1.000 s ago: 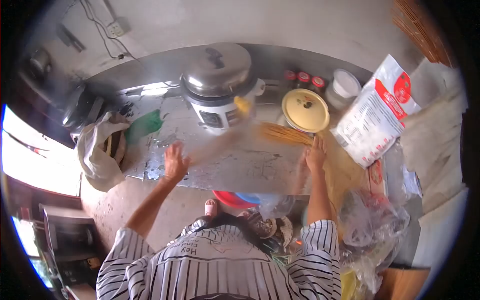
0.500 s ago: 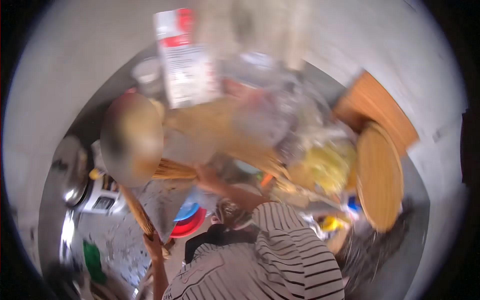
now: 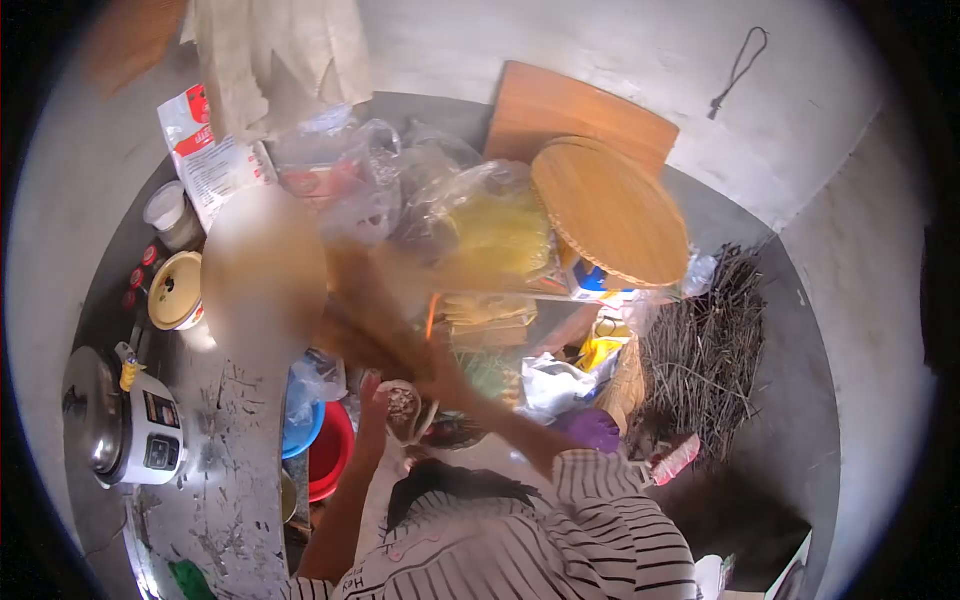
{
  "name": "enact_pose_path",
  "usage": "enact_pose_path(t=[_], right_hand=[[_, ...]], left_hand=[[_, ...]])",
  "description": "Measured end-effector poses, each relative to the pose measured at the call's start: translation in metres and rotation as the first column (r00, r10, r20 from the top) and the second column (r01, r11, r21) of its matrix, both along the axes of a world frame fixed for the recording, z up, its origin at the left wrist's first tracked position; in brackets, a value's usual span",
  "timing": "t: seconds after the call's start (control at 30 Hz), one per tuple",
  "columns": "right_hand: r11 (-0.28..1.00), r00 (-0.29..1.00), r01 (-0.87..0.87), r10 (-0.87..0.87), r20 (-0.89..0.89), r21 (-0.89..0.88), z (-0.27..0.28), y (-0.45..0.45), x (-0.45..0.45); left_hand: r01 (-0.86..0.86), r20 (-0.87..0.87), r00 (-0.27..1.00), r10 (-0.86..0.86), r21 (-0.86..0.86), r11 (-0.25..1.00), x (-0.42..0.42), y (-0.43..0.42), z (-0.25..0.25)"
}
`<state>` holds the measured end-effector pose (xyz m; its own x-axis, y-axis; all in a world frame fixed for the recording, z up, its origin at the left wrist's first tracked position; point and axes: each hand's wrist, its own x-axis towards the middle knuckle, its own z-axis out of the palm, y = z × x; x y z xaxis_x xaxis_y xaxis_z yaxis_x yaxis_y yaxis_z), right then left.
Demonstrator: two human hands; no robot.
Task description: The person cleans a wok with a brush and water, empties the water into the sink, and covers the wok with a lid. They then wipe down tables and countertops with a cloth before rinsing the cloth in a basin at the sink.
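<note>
A brown straw-like bundle (image 3: 375,325), smeared by motion, slants up and left from my right hand (image 3: 440,375). That hand is closed around its lower end. My left hand (image 3: 373,398) is raised beside it, fingers stretched upward, and I see nothing held in it. Just right of those fingers is a small round container (image 3: 402,402) with pale bits inside. A blurred oval patch hides whatever lies past the bundle's upper left end.
To the left, a worn counter (image 3: 215,430) bears a rice cooker (image 3: 150,430) and a lidded pot (image 3: 177,290). Blue (image 3: 303,425) and red basins (image 3: 335,450) sit below its edge. Rightward are a round wooden board (image 3: 610,210), plastic bags (image 3: 490,220) and a twig pile (image 3: 705,350).
The view has swung to the right. My left hand, earlier closed on a straw-like length at lower left, is now up near my right hand and off it. My right hand still holds the bundle.
</note>
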<state>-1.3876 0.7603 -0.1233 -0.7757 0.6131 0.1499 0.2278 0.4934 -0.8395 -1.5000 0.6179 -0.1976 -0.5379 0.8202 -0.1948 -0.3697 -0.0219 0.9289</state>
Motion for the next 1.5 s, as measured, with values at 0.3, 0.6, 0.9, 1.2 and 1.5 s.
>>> enact_pose_path(t=[0.3,0.6,0.9,1.2,1.5], right_hand=[[0.213,0.487,0.436,-0.873,-0.030,0.875,0.173,0.236,0.160],[0.531,0.411,0.495,-0.840,0.353,0.687,0.135,0.304,0.224],[0.371,0.908,0.043,-0.401,0.119,0.928,0.104,0.217,0.199],[0.654,0.885,-0.046,-0.325,0.335,0.755,0.118,0.220,0.164],[0.442,0.977,0.212,-0.066,-0.205,0.871,0.091,0.194,0.105]], left_hand=[[-0.110,-0.013,0.993,0.118,-0.463,0.879,-0.024,-0.138,-0.090],[-0.213,-0.065,0.967,0.245,-0.731,0.649,0.001,-0.240,-0.116],[-0.282,-0.337,0.941,-0.034,-0.835,0.472,0.024,-0.269,-0.130],[-0.483,-0.670,0.449,-0.592,-0.739,0.470,0.048,-0.293,-0.157],[-0.564,-0.620,0.635,-0.462,-0.780,0.272,0.098,-0.221,-0.080]])
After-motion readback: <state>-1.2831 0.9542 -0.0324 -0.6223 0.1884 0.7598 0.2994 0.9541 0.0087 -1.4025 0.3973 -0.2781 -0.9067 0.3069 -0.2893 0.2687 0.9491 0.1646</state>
